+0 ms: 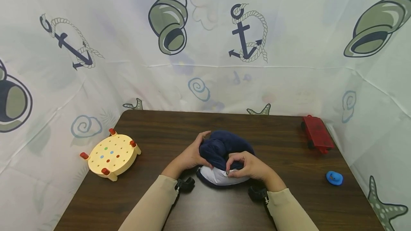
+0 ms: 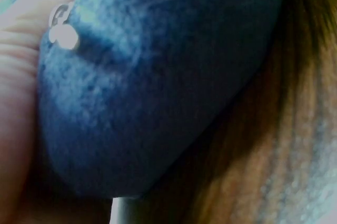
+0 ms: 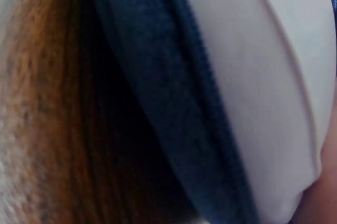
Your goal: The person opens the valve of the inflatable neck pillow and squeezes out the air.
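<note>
A navy plush neck pillow [image 1: 231, 142] sits at the middle of the table. Its zipped cover gapes along the near side, where a white inner lining [image 1: 213, 176] shows. My left hand [image 1: 192, 154] grips the pillow's left end, thumb on the near side; in the left wrist view a small shiny snap or metal piece [image 2: 64, 33] is beside that hand's skin. With thumb and forefinger, my right hand [image 1: 248, 167] pinches at the white opening; whether a zipper pull or fabric is between them is too small to tell. Zipper teeth [image 3: 202, 71] run along the navy edge in the right wrist view.
On the left of the table lies a yellow round toy stool [image 1: 112, 154] with red-tipped legs pointing up. A red toy wagon [image 1: 318, 133] stands at the far right, and a small blue object [image 1: 334, 178] lies nearer. Printed white cloth [image 1: 218, 88] hangs around the table.
</note>
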Available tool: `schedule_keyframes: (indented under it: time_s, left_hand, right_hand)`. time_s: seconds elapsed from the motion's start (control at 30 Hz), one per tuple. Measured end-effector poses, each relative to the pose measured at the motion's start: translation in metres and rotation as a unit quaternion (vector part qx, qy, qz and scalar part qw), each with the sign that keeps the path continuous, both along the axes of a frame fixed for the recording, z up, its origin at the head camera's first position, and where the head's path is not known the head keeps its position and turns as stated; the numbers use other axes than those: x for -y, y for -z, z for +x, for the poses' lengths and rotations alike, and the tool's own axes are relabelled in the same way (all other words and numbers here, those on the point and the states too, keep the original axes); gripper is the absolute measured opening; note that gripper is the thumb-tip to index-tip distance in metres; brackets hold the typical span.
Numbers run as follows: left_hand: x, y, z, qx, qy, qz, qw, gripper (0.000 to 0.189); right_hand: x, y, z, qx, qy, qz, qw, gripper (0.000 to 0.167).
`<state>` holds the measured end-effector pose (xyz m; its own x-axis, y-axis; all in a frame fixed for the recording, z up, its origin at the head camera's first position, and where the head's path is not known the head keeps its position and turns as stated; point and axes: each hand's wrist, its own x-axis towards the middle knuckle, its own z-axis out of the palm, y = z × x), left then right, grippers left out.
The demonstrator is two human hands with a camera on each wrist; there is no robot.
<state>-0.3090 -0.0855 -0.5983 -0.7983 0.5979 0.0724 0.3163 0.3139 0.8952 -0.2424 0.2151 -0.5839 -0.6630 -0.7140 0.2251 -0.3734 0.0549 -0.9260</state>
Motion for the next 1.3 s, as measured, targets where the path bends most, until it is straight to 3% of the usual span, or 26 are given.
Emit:
schedule_keyframes:
  time_s: [0.1,0.23,0.4,0.5,0.6,0.77,0.93,1.1,1.17,1.3]
  left_hand:
    - [-0.001,-0.001,0.001,0.002,-0.004,-0.023,0.9997,0.143]
    - [-0.001,-0.001,-0.001,-0.018,0.008,-0.04,0.999,0.136]
    - [0.001,0.004,-0.007,-0.086,0.02,-0.044,0.9952,0.096]
    - [0.002,0.004,-0.007,-0.108,0.015,-0.043,0.9931,0.072]
    - [0.001,0.0,-0.004,-0.1,0.012,-0.027,0.9945,0.063]
    - [0.001,0.0,-0.003,-0.078,0.023,0.0,0.9967,0.075]
    - [0.003,-0.001,-0.002,-0.053,-0.001,-0.023,0.9983,0.058]
    - [0.005,-0.001,-0.004,-0.049,-0.003,-0.023,0.9986,0.049]
    - [0.005,0.0,-0.005,-0.051,0.001,-0.023,0.9984,0.052]
    - [0.006,0.002,-0.008,-0.059,0.006,-0.033,0.9977,0.079]
  right_hand:
    - [-0.001,-0.001,0.001,-0.004,0.005,-0.011,0.9999,0.017]
    - [-0.004,-0.003,0.001,-0.013,0.012,-0.026,0.9995,0.019]
    - [-0.008,-0.007,0.001,-0.028,0.026,-0.042,0.9984,0.022]
    - [-0.008,-0.01,0.002,-0.046,0.04,-0.036,0.9975,0.022]
    - [-0.007,-0.015,0.002,-0.06,0.053,-0.02,0.9966,0.023]
    - [-0.004,-0.019,0.002,-0.092,0.058,0.011,0.994,0.027]
    - [0.0,-0.019,0.002,-0.107,0.073,0.028,0.9912,0.028]
    - [0.004,-0.014,0.0,-0.118,0.108,0.002,0.9871,0.024]
    - [0.004,-0.013,0.0,-0.118,0.113,-0.008,0.9866,0.025]
    - [0.001,-0.014,0.001,-0.122,0.1,-0.014,0.9874,0.031]
